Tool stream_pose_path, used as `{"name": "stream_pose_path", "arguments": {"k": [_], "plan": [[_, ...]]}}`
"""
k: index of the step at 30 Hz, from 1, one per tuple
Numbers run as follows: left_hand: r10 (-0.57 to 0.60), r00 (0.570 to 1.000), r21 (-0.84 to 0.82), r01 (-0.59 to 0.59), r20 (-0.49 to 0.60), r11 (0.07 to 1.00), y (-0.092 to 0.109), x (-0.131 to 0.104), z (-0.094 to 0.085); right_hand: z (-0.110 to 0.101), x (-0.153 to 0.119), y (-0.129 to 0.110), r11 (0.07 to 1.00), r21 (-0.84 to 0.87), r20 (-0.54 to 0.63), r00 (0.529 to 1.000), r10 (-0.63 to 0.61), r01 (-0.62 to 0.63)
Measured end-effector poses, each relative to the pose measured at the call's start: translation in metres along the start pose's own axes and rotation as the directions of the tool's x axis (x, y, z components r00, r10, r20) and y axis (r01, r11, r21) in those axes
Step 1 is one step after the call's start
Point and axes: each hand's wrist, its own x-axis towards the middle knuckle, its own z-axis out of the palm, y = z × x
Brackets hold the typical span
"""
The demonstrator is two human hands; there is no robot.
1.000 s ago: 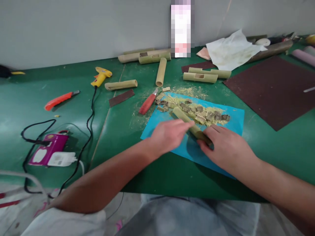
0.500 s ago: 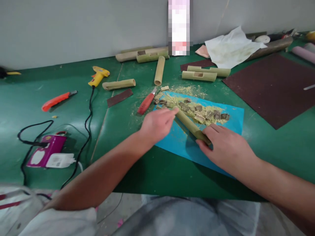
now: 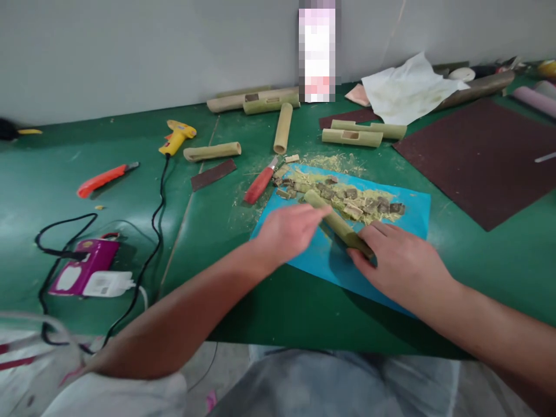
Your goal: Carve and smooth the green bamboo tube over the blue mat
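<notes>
Glossy green tabletop [image 3: 278, 313] is overlaid by one blue sheet [image 3: 416, 211], strewn with fibrous shavings [image 3: 299, 174] and rough dark chips [image 3: 382, 204], two notched bamboo tubes [image 3: 351, 138] being laid farther off. Over the sheet, one smooth cylinder of bamboo [image 3: 336, 223] is slanted, its near right end wrapped by the right hand's [image 3: 402, 258] closed fingers. Left-hand fingers [image 3: 313, 215] are curled at its far half; whether anything is pinched there cannot be told.

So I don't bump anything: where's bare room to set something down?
Bare table lies between the black cord, small brown strip and left forearm, and between the blue sheet, large brown sheet and right forearm. Scraps and the held tube crowd the blue sheet; other tubes crowd the back.
</notes>
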Motion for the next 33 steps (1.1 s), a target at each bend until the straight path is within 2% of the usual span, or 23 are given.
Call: {"name": "stream_pose_path", "arguments": {"k": [2, 4, 9, 10, 14, 16, 18, 20, 24, 26, 30, 31, 33], "plan": [[-0.056, 0.995, 0.038, 0.059, -0.077, 0.998, -0.006, 0.001, 0.000, 0.000, 0.000, 0.000, 1.000, -0.006, -0.020, 1.000, -0.005, 0.005], [-0.051, 0.994, 0.052, 0.056, -0.096, 0.997, -0.005, 0.002, 0.001, 0.001, 0.000, 0.000, 1.000, -0.012, -0.026, 1.000, -0.011, 0.011], [0.108, 0.991, -0.043, -0.105, 0.082, 0.994, 0.016, -0.003, 0.008, 0.002, 0.000, 0.000, 1.000, -0.017, 0.018, 1.000, -0.002, 0.002], [0.100, 0.992, -0.039, -0.097, 0.076, 0.994, 0.015, -0.003, 0.007, 0.001, 0.000, -0.001, 1.000, -0.014, 0.029, 1.000, 0.007, -0.007], [-0.040, 0.996, 0.029, 0.042, -0.086, 0.999, 0.007, 0.001, 0.003, -0.001, 0.000, -0.002, 1.000, -0.016, 0.031, 0.999, 0.023, -0.023], [0.001, 1.000, -0.004, -0.001, -0.031, 1.000, 0.014, 0.000, 0.003, 0.000, -0.001, -0.002, 1.000, -0.017, 0.005, 1.000, -0.006, 0.006], [0.068, 0.995, -0.072, -0.063, 0.073, 0.995, 0.023, -0.003, 0.005, 0.001, -0.002, -0.001, 0.999, -0.023, -0.031, 0.999, -0.033, 0.032], [0.069, 0.993, -0.097, -0.059, 0.099, 0.994, 0.024, -0.004, 0.005, 0.003, -0.002, 0.000, 0.999, -0.032, -0.055, 0.998, -0.038, 0.036], [-0.065, 0.995, -0.011, 0.064, -0.078, 0.998, 0.003, -0.002, -0.001, 0.003, -0.002, 0.000, 0.999, -0.035, -0.053, 0.998, -0.030, 0.028], [-0.089, 0.990, -0.009, 0.088, -0.108, 0.996, 0.003, -0.001, -0.002, 0.002, -0.001, -0.001, 0.999, -0.038, -0.063, 0.997, -0.037, 0.035], [0.029, 0.998, -0.112, -0.022, 0.063, 0.993, 0.023, -0.005, 0.002, 0.002, -0.002, -0.001, 0.999, -0.038, -0.068, 0.997, -0.041, 0.039], [0.045, 0.996, -0.123, -0.035, 0.080, 0.992, 0.025, -0.005, 0.003, 0.002, -0.002, -0.001, 0.999, -0.034, -0.061, 0.998, -0.036, 0.034], [0.001, 1.000, -0.096, 0.001, 0.022, 0.995, 0.019, -0.004, 0.003, 0.002, -0.003, 0.000, 0.999, -0.025, -0.049, 0.999, -0.023, 0.022]]}}
